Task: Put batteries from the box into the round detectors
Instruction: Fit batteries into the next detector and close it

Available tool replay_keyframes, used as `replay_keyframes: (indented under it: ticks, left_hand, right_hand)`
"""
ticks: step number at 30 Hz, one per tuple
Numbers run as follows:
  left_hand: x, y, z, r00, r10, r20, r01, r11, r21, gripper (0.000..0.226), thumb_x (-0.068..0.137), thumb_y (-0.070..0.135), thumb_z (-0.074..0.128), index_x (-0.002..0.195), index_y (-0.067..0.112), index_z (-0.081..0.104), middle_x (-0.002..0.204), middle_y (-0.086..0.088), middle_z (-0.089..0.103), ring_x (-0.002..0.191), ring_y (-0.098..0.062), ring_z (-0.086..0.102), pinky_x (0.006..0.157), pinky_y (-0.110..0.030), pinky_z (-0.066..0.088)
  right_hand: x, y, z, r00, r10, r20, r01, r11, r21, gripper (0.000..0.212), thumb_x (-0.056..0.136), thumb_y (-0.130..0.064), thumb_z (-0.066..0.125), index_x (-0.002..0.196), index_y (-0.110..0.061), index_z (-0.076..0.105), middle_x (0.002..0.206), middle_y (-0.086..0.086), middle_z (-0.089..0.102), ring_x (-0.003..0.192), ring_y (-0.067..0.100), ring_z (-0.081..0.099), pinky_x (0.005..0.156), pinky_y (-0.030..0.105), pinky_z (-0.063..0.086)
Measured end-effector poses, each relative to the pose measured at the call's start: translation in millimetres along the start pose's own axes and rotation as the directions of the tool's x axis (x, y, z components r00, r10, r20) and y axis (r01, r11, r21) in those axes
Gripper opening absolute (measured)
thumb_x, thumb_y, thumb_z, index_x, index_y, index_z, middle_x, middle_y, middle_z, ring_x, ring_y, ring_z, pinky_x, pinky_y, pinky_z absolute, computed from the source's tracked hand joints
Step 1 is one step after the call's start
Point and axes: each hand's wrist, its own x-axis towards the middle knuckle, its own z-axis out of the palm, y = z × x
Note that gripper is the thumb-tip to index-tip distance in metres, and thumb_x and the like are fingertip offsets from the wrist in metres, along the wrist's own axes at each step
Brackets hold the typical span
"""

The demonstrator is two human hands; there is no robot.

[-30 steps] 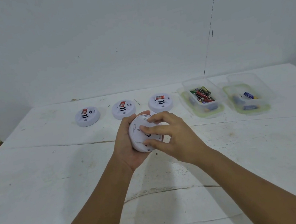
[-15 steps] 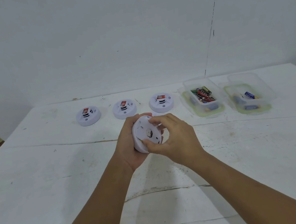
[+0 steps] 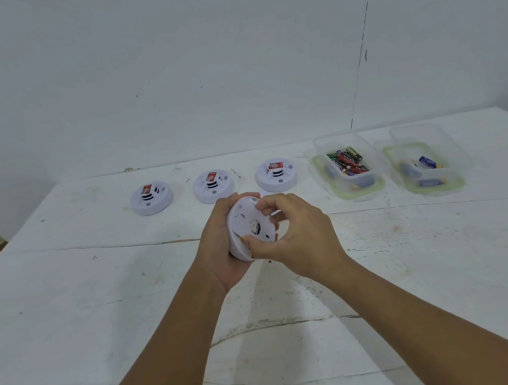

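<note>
A round detector (image 3: 250, 226) was gripped by the left hand (image 3: 221, 248) and pinched by the right hand (image 3: 297, 235), while mixed batteries (image 3: 347, 162) were held in the nearer clear box (image 3: 344, 164) and a few batteries (image 3: 426, 163) in the farther box (image 3: 426, 158).

Landmark: the battery box (image 3: 345, 170). Left of it, three detectors (image 3: 213, 186) stand in a row with bare gaps between them. Just right of it sits a second box (image 3: 424, 166), a narrow gap between. In front of it the table (image 3: 417, 267) lies bare; further left both hands (image 3: 300, 238) and a held detector (image 3: 250, 225) block the middle.
</note>
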Motion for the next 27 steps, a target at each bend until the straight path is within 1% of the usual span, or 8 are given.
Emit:
replay_keyframes:
  ticks: [9, 14, 17, 19, 20, 22, 24, 27]
  left_hand:
    - [0.5, 4.3, -0.7, 0.999, 0.002, -0.035, 0.0, 0.999, 0.037, 0.032, 0.098, 0.04, 0.055, 0.117, 0.016, 0.063, 0.109, -0.012, 0.061, 0.109, -0.032, 0.051, 0.075, -0.037, 0.049]
    - [-1.2, 14.0, 0.6, 0.995, 0.068, -0.074, -0.059, 0.991, 0.12, 0.024, 0.096, 0.037, 0.056, 0.11, 0.022, 0.069, 0.095, -0.008, 0.067, 0.086, -0.025, 0.064, 0.066, -0.033, 0.053]
    - [-1.8, 18.8, 3.1, 0.989, 0.119, -0.085, -0.099, 0.971, 0.216, 0.026, 0.096, 0.041, 0.059, 0.114, 0.022, 0.067, 0.091, -0.007, 0.069, 0.082, -0.023, 0.068, 0.066, -0.033, 0.054]
    - [-0.1, 19.2, 4.8, 0.976, 0.177, -0.125, -0.131, 0.943, 0.307, 0.039, 0.092, 0.049, 0.065, 0.121, 0.023, 0.066, 0.098, -0.008, 0.068, 0.089, -0.024, 0.069, 0.072, -0.036, 0.056]
    - [2.0, 18.0, 4.0, 0.964, 0.221, -0.146, -0.156, 0.919, 0.362, 0.039, 0.093, 0.052, 0.066, 0.123, 0.028, 0.066, 0.1, -0.006, 0.069, 0.093, -0.023, 0.069, 0.076, -0.039, 0.056]
    - [2.8, 15.3, 5.3, 0.944, 0.293, -0.153, -0.195, 0.867, 0.458, 0.035, 0.096, 0.057, 0.06, 0.124, 0.037, 0.065, 0.102, 0.0, 0.07, 0.097, -0.021, 0.069, 0.082, -0.043, 0.056]
    - [5.1, 11.4, 6.8, 0.942, 0.29, -0.169, -0.168, 0.844, 0.51, 0.049, 0.091, 0.064, 0.057, 0.132, 0.037, 0.061, 0.118, -0.005, 0.071, 0.107, -0.025, 0.07, 0.086, -0.046, 0.059]
    - [3.5, 10.2, 11.2, 0.935, 0.265, -0.237, -0.114, 0.853, 0.509, 0.064, 0.081, 0.062, 0.06, 0.139, 0.035, 0.058, 0.131, -0.005, 0.067, 0.113, -0.023, 0.069, 0.087, -0.041, 0.059]
  right_hand:
    - [1.0, 0.2, 1.7, 1.0, 0.015, 0.022, -0.016, 0.997, 0.072, 0.051, 0.074, -0.047, 0.087, 0.119, -0.037, 0.064, 0.114, -0.022, 0.064, 0.103, -0.002, 0.061, 0.081, 0.014, 0.046]
    - [6.6, 2.3, 3.3, 0.995, 0.018, 0.094, -0.036, 0.982, 0.188, 0.052, 0.082, -0.043, 0.085, 0.129, -0.031, 0.066, 0.122, -0.018, 0.064, 0.113, -0.004, 0.059, 0.09, 0.005, 0.041]
    - [6.6, 0.2, 3.7, 0.994, 0.04, 0.101, -0.064, 0.968, 0.241, 0.042, 0.088, -0.042, 0.08, 0.126, -0.033, 0.065, 0.122, -0.019, 0.063, 0.113, -0.005, 0.058, 0.096, 0.016, 0.047]
    - [7.5, -0.1, 5.6, 0.989, 0.078, 0.123, -0.113, 0.944, 0.311, 0.032, 0.092, -0.044, 0.075, 0.122, -0.036, 0.065, 0.119, -0.018, 0.067, 0.111, -0.001, 0.062, 0.101, 0.029, 0.052]
    - [8.5, -0.9, 6.2, 0.984, 0.102, 0.149, -0.151, 0.917, 0.369, 0.032, 0.093, -0.048, 0.072, 0.122, -0.036, 0.066, 0.118, -0.017, 0.07, 0.11, 0.002, 0.065, 0.102, 0.035, 0.054]
    - [11.5, -1.6, 8.1, 0.97, 0.15, 0.191, -0.225, 0.852, 0.474, 0.044, 0.088, -0.065, 0.067, 0.124, -0.038, 0.065, 0.118, -0.015, 0.072, 0.112, 0.01, 0.069, 0.103, 0.045, 0.054]
    - [14.3, -0.8, 9.6, 0.965, 0.184, 0.186, -0.257, 0.807, 0.532, 0.051, 0.081, -0.076, 0.064, 0.121, -0.044, 0.062, 0.117, -0.007, 0.074, 0.111, 0.017, 0.071, 0.103, 0.05, 0.054]
    - [14.3, 2.9, 10.7, 0.963, 0.209, 0.169, -0.269, 0.79, 0.551, 0.043, 0.083, -0.068, 0.068, 0.12, -0.047, 0.061, 0.11, -0.002, 0.075, 0.105, 0.018, 0.074, 0.101, 0.052, 0.056]
